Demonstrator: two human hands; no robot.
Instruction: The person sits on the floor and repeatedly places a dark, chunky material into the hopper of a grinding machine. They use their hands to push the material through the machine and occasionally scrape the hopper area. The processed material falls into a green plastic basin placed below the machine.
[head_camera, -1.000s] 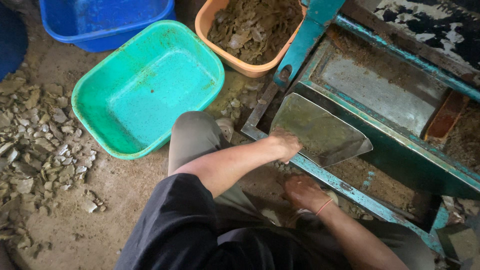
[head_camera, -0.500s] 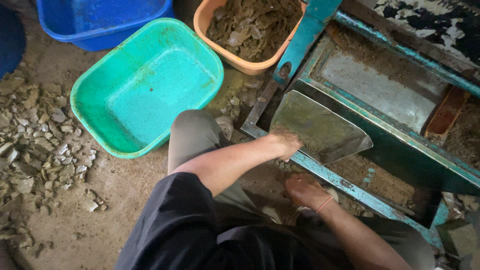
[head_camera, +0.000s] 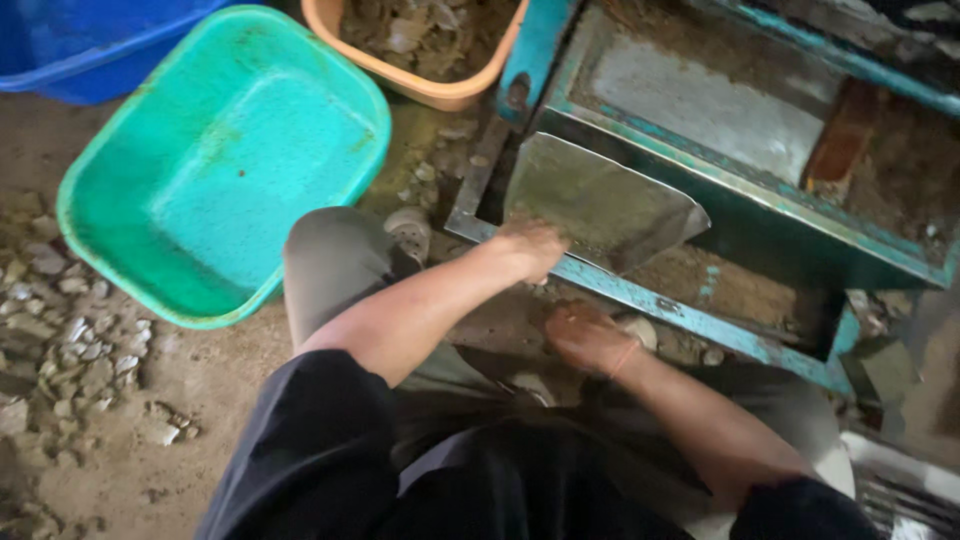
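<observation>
The head view looks down on a person who sits low on a dirt floor (head_camera: 200, 470), with dark sleeves and grey trousers.

The left hand (head_camera: 528, 248) reaches forward to a grey metal plate (head_camera: 600, 205). The plate lies tilted, with its pointed end to the right, inside a teal metal frame (head_camera: 690, 320). The hand rests on the near lower edge of the plate, where the plate meets the front bar of the frame. The fingers are bent over this edge and seem to grip it, but the fingertips are hidden, so I cannot tell how firm the grip is.

The right hand (head_camera: 590, 340) is lower, just below the front bar of the frame, near the person's knee. It lies with the back up and the fingers loosely curled over the ground. It is blurred, and I cannot tell if it holds something. A thin orange band is on its wrist.

To the left of the frame, a green tub (head_camera: 120, 180) stands on the floor, well apart from both hands. Behind it is a blue tub (head_camera: 90, 60). An orange tub (head_camera: 440, 90) with grey flakes inside stands just beside the frame's upright bar. Small pale stones (head_camera: 70, 340) lie on the floor at the left.
</observation>
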